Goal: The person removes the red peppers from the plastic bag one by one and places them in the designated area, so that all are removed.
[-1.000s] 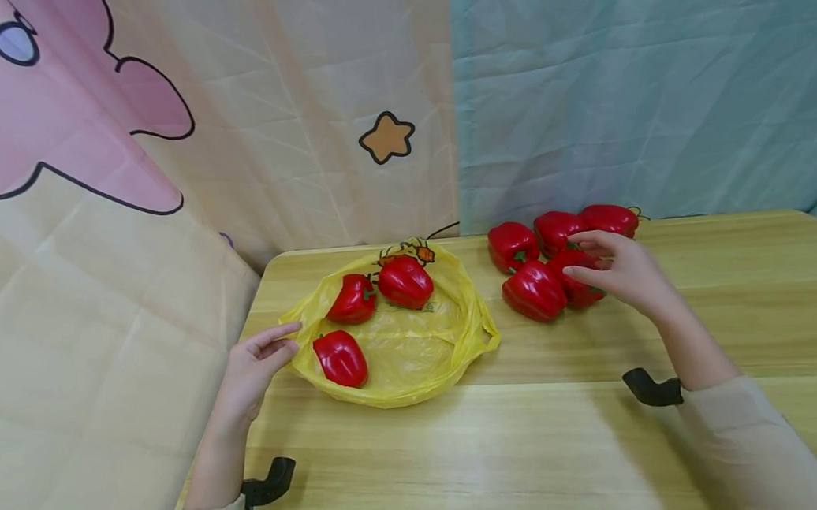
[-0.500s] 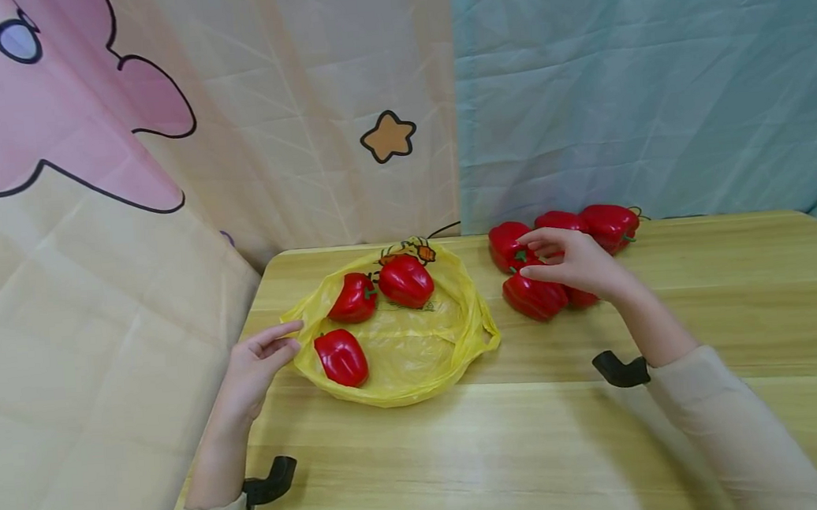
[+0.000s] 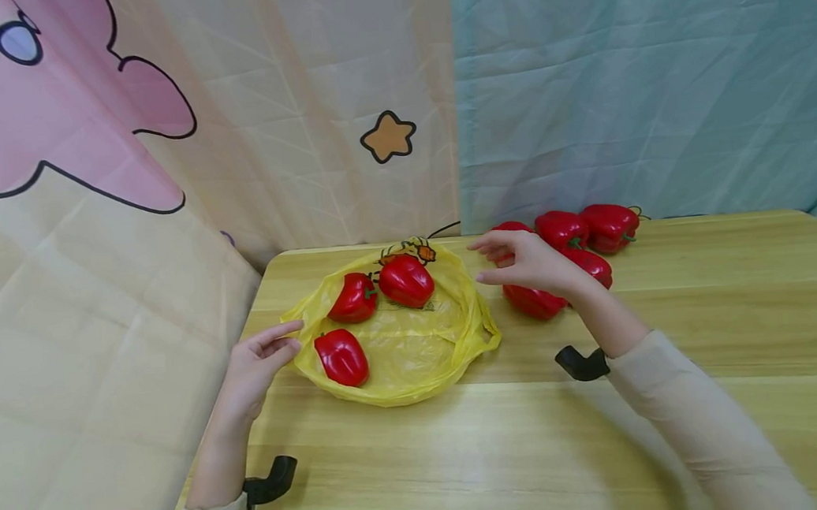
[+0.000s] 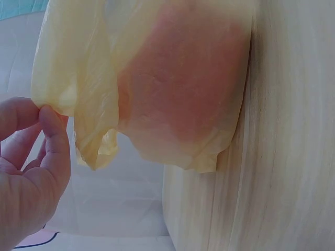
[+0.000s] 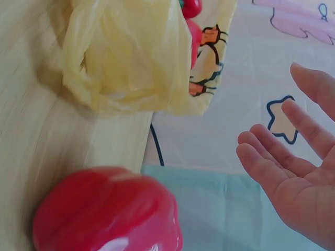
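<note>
A yellow plastic bag (image 3: 408, 358) lies on the table with its mouth spread wide. Inside it are three red bell peppers, one near the front left (image 3: 342, 357), the others toward the back. My left hand (image 3: 260, 368) pinches the left edge of the bag between thumb and fingertips, as the left wrist view shows. Through the thin bag (image 4: 99, 94) a pepper shows as a reddish blur. My right hand (image 3: 523, 263) hovers between the bag and the loose peppers, holding nothing. In the right wrist view its fingers (image 5: 267, 162) are spread and relaxed, above a red bell pepper (image 5: 110, 209).
Several loose red bell peppers (image 3: 611, 227) sit in a cluster right of the bag, toward the back, two partly hidden by my right hand. The wooden table (image 3: 431, 475) ends at printed curtains (image 3: 583, 100) behind and on the left.
My right hand has moved left from above the right side of the pepper cluster toward the bag's right edge, with nothing in it. The left hand and bag stay in place.
</note>
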The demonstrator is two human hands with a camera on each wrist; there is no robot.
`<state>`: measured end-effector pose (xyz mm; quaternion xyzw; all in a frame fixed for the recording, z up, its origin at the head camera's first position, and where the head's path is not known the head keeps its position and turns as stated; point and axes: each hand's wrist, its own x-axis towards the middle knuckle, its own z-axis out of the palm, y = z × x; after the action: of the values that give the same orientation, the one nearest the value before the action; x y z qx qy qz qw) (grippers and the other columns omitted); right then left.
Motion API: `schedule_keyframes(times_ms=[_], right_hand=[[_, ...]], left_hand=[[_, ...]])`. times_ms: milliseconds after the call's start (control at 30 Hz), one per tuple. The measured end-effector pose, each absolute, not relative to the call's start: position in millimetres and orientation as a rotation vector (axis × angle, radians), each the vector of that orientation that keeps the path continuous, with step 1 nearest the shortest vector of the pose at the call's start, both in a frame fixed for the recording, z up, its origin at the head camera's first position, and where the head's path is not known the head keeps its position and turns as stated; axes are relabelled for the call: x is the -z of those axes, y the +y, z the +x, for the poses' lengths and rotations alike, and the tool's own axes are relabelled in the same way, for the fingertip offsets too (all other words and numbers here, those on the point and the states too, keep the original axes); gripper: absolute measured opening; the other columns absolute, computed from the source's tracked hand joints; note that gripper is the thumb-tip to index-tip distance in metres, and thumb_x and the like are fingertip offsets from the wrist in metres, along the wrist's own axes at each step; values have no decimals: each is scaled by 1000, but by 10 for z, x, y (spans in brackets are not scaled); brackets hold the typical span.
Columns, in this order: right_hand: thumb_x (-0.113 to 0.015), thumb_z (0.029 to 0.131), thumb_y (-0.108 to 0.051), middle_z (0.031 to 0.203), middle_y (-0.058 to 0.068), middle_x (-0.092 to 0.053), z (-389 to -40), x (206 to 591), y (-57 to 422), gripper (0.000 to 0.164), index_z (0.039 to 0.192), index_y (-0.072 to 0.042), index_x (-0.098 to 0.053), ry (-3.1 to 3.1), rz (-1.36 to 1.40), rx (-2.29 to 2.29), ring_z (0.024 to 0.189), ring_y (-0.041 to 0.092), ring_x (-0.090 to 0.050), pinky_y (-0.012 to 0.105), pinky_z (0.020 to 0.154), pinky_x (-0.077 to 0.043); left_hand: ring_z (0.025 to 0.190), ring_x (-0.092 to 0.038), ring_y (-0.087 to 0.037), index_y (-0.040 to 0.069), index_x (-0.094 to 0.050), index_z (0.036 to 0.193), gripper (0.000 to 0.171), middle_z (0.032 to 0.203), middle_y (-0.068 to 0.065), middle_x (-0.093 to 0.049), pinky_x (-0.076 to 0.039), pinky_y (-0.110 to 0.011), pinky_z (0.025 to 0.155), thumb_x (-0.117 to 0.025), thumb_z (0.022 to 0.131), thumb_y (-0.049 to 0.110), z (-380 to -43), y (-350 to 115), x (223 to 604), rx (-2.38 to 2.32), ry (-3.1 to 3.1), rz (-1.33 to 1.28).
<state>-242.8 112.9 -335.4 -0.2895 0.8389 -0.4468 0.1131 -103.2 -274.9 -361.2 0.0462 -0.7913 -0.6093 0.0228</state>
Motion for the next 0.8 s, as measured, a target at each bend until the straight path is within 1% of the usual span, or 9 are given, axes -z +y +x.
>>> schedule_keyframes(times_ms=[67,233,300,400,600,700,800], right_hand=[[-73,81,-20,121,13,-56,-2432,3341,1068,48,124,-4,-57,2453,-876,1308,106,28,-53,44,89,-48],[-73,81,-18,120,16,-58,-2447,3339,921,46,121,-2,-58,2408,-883,1325,108,32,-54,44,90,-47],[-72,81,-17,120,14,-58,-2456,3342,867,44,120,-3,-58,2389,-878,1326,109,33,-53,44,91,-47],[-72,81,-17,120,11,-58,-2464,3335,790,43,120,-4,-58,2371,-890,1315,109,30,-53,44,91,-47],[-72,82,-18,118,12,-58,-2485,3340,625,42,120,-6,-59,2345,-915,1294,106,27,-55,41,89,-48],[-71,82,-18,119,14,-58,-2493,3342,541,43,121,-4,-58,2320,-925,1284,106,29,-54,39,87,-50],[-71,83,-17,121,18,-56,-2501,3346,456,43,120,-1,-57,2280,-941,1291,108,32,-53,38,85,-51]], left_hand=[[84,-56,-8,-14,-52,123,37,92,1,-60,-49,-15,73,-59,90,1,-1031,-2744,3618,1893,-2439,141],[85,-56,-8,-15,-52,122,38,92,2,-60,-49,-15,75,-59,90,2,-1025,-2734,3618,1902,-2434,145],[85,-56,-8,-15,-51,122,38,93,1,-60,-49,-15,75,-60,90,3,-1022,-2732,3617,1902,-2435,150],[85,-56,-8,-15,-52,122,37,92,2,-60,-49,-15,74,-59,90,1,-1020,-2728,3621,1905,-2429,161],[84,-56,-7,-15,-52,121,36,91,3,-61,-49,-15,74,-58,90,1,-1022,-2734,3632,1905,-2422,158],[84,-56,-7,-15,-52,122,36,92,3,-60,-49,-15,73,-59,90,1,-1024,-2743,3636,1903,-2426,150],[85,-56,-9,-14,-52,122,37,92,3,-60,-49,-15,73,-60,89,2,-1026,-2749,3636,1901,-2430,147]])
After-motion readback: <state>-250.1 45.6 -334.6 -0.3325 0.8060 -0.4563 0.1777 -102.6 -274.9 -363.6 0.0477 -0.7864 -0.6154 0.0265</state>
